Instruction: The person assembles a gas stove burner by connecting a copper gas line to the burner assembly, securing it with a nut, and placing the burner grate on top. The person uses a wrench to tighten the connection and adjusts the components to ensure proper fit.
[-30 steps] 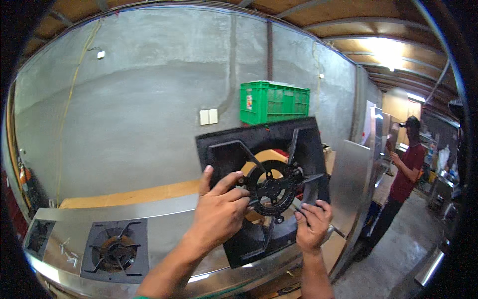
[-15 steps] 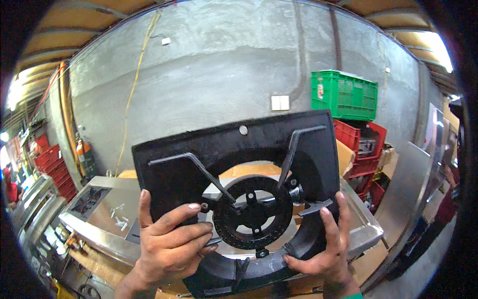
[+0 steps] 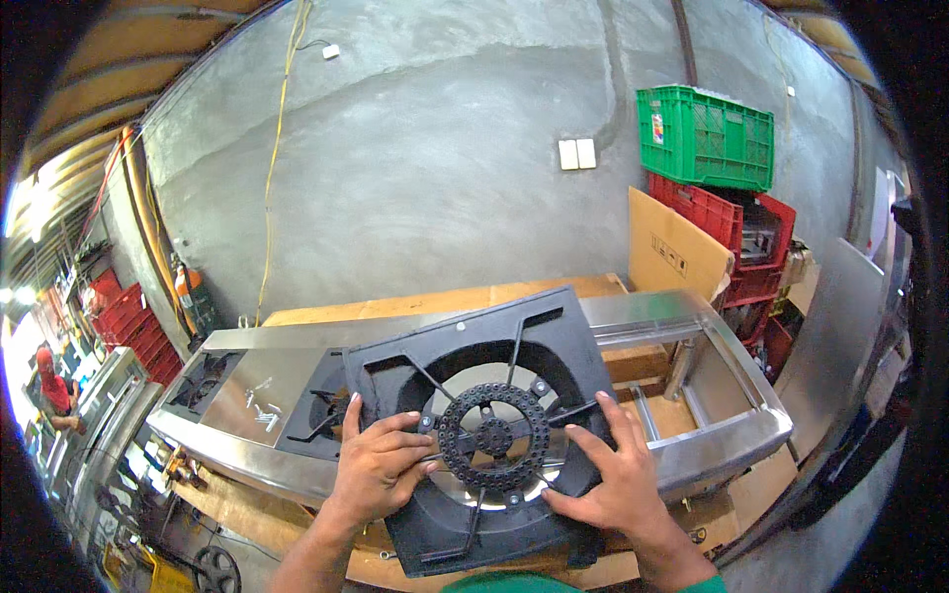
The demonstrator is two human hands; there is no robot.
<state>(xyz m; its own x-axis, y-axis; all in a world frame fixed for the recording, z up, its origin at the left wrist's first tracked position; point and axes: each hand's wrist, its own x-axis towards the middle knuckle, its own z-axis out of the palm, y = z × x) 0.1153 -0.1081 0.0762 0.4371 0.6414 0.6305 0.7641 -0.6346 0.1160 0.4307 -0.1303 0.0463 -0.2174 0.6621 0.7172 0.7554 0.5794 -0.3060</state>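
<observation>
Both hands hold a square black cast-iron stove grate [image 3: 410, 524], with a round gas burner [image 3: 494, 435] at its centre and support arms pointing inward. My left hand [image 3: 381, 465] wraps its left side, thumb and fingers near the burner. My right hand [image 3: 618, 474] grips the right side, fingers bent over the inner opening. The grate sits slanted in front of a long stainless steel stove body [image 3: 712, 460], covering its middle; whether it touches the body is hidden. Another black grate [image 3: 321, 425] lies in the stove top just left of it.
Small loose metal fasteners [image 3: 265, 415] lie on the steel panel left. The stove body's right bay [image 3: 662, 395] is uncovered, with rails inside. A cardboard sheet [image 3: 677, 242], red crates [image 3: 697, 212] and a green crate [image 3: 707, 138] stand behind right. A person [image 3: 57, 390] is far left.
The grate has come down from a raised, more upright position and lies flatter, turned slightly, over the stove's front. Both hands moved with it, still gripping. More of the stove body shows.
</observation>
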